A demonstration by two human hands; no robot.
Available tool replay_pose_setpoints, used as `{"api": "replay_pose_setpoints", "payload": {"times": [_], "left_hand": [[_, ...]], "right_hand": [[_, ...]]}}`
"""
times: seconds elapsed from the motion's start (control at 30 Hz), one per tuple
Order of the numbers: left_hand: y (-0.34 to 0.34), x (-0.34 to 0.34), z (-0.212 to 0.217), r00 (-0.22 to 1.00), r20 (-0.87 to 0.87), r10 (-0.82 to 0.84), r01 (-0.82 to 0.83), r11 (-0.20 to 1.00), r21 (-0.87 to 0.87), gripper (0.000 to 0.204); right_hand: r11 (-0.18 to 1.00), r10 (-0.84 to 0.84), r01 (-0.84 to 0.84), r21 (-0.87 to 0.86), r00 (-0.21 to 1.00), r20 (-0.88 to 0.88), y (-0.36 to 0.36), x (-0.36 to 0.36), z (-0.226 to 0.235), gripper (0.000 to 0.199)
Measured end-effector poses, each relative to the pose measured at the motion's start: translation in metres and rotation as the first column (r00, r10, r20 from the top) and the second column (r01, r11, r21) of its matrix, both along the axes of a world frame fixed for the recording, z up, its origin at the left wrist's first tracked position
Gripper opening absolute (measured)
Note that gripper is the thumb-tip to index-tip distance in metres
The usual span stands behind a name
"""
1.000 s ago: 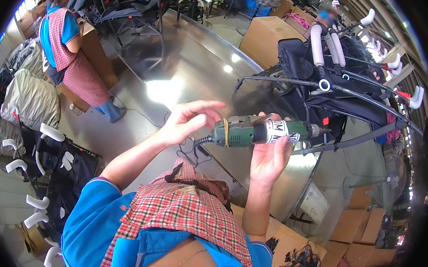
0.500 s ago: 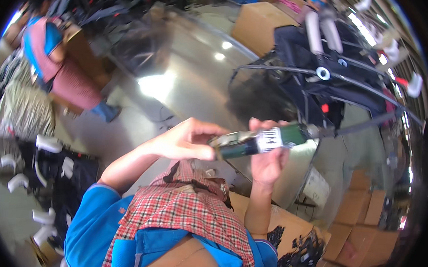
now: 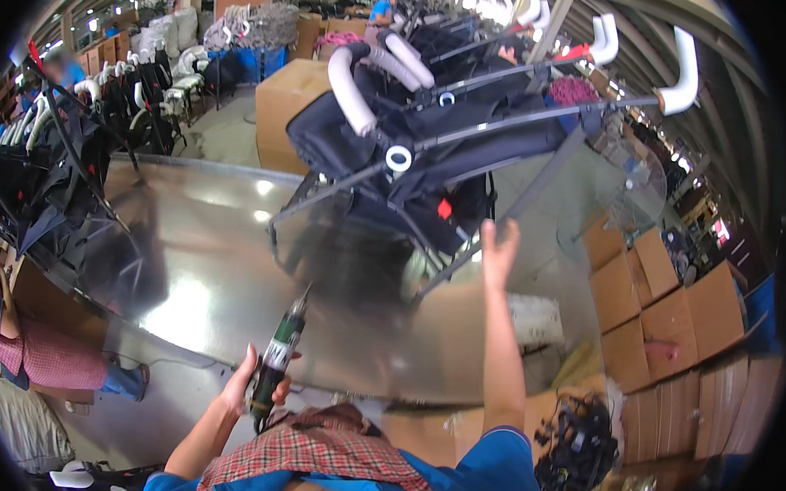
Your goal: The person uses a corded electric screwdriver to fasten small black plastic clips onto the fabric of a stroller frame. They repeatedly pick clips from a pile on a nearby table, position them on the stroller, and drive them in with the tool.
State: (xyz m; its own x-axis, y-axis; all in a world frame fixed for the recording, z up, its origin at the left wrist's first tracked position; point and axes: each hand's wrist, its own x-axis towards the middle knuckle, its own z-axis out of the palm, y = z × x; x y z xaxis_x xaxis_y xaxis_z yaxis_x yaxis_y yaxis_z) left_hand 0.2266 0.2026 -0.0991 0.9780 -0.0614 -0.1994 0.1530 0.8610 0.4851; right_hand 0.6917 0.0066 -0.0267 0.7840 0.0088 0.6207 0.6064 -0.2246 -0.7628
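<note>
A dark green electric screwdriver point(image 3: 278, 355) with a pale label is in my left hand point(image 3: 248, 385), low in front of my apron. The fingers wrap round its body, and its bit points up and away over the metal table. My right hand point(image 3: 498, 255) is stretched forward with fingers apart, at the grey frame tube of a black stroller point(image 3: 468, 165). Whether it touches the tube I cannot tell. The stroller rests on the table, with white foam-covered handles point(image 3: 351, 92), a white ring at a joint and a red part low on the seat.
The shiny metal table point(image 3: 225, 237) spans the middle. A cardboard box point(image 3: 280, 106) stands behind it; more open boxes point(image 3: 664, 322) stack at right. Black parts point(image 3: 578, 446) lie in a heap by my right elbow. Another person point(image 3: 50, 352) is at left, near more strollers point(image 3: 37, 173).
The screwdriver, formerly held up sideways between both hands, is now in my left hand alone, lower and pointing away. My right hand has moved out toward the stroller. The view has tilted up and turned right.
</note>
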Motion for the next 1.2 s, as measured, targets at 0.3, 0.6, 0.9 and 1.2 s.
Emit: {"api": "replay_pose_setpoints", "payload": {"times": [0.3,0.6,0.9,1.2], "left_hand": [[0.020,0.015,-0.028,0.940,-0.076,0.332,-0.252,0.828,0.500,0.065],[0.108,0.042,0.033,0.758,0.072,0.648,-0.439,0.426,0.791,0.067],[0.174,-0.009,0.025,0.773,-0.023,0.634,-0.181,0.256,0.949,0.064],[0.149,0.030,0.062,0.905,-0.215,0.366,0.066,0.379,0.923,0.065]], "right_hand": [[0.938,0.347,-0.345,0.040,0.924,-0.159,0.019,0.013,0.003,0.044],[0.961,0.240,-0.275,-0.019,0.801,0.548,0.070,-0.154,0.091,0.031],[0.441,0.895,-0.814,0.378,0.368,-0.253,0.018,-0.151,0.031,0.082],[0.647,0.608,-0.725,0.236,0.304,-0.733,-0.022,-0.121,-0.025,0.062]]}}
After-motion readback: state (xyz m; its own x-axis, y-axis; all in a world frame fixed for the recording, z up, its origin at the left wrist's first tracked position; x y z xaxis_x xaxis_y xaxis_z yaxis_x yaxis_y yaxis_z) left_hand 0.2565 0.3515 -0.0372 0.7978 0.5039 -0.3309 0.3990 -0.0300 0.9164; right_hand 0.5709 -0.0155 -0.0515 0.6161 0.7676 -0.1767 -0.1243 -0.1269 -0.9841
